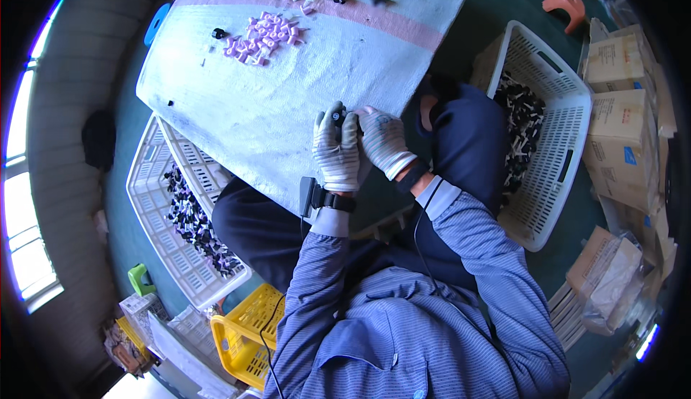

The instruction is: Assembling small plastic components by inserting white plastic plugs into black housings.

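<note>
Blue striped cloth shirt nearest; over near side of white, pink-banded table, striped-knit-gloved left hand pinches small rounded black plastic piece, best held firm while similarly gloved right hand works alongside, its grip too hidden to tell.

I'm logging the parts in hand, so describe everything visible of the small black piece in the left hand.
The small black piece looks like smooth plastic, with a rounded outline and a small pale mark on the side facing the camera. The gloved fingers of the left hand grip it over the near part of the table, hiding its lower part. Whether the right hand touches it cannot be told.
</note>
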Available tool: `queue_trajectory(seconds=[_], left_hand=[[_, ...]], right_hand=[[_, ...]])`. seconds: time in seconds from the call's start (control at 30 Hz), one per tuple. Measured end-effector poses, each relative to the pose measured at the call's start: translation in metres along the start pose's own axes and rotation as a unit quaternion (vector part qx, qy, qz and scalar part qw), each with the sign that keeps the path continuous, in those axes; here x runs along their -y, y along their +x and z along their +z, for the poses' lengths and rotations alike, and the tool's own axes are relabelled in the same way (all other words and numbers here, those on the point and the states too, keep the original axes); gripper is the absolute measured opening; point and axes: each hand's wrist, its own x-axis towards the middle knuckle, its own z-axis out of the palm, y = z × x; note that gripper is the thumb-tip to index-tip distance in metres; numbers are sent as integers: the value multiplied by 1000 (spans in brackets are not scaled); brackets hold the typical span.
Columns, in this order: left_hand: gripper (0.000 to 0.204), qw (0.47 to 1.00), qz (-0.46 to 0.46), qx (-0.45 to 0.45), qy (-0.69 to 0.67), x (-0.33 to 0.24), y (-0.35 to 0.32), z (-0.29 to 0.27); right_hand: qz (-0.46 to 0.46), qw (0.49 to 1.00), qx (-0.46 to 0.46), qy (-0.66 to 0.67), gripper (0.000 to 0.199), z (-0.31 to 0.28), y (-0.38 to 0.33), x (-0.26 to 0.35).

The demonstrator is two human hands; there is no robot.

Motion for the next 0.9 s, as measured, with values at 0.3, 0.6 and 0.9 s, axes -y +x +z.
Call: queue_trajectory(seconds=[0.3,0.6,0.9], left_hand=[[25,980,168,-42,96,-42,22,0],[33,988,117,-15,99,11,9,8],[40,992,55,68,86,23,13,-3]], right_hand=[[-25,996,-45,71,14,-36,19,25],[35,999,-2,7,9,0,7,-7],[36,999,-22,-12,13,-5,10,1]])
